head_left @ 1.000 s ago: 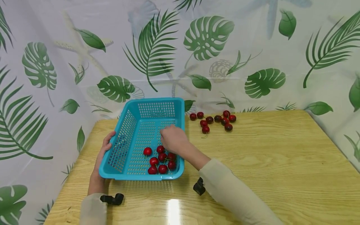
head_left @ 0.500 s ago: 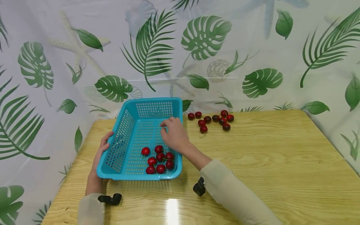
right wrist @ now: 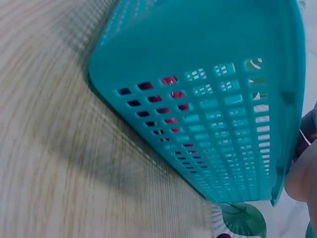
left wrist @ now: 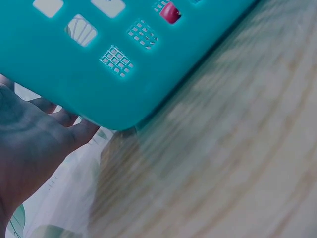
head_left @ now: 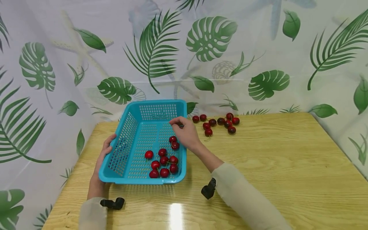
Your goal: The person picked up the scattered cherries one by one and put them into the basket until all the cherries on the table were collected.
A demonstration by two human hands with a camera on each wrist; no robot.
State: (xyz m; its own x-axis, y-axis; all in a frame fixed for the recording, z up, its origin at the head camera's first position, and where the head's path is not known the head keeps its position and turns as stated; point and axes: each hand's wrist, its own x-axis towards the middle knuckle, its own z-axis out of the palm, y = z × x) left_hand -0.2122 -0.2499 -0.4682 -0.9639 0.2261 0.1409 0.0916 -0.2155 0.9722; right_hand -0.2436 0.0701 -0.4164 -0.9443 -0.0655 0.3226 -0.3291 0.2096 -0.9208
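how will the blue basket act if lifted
The blue basket is probably light for its size, given its perforated walls. It looks fairly stiff, its rim unbent where the left hand grips. The round cherries inside would likely roll if it tilted.

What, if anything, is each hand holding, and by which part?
The left hand holds the blue basket by its left rim. Whether the right hand holds anything cannot be told.

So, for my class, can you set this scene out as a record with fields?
container: blue basket on a wooden table
inside: red cherries, mostly toward the near right
outside: more cherries on the table, right of the basket
left hand: holds the basket's left side
right hand: over the basket's right side, grip unclear
background: leaf-print sheet
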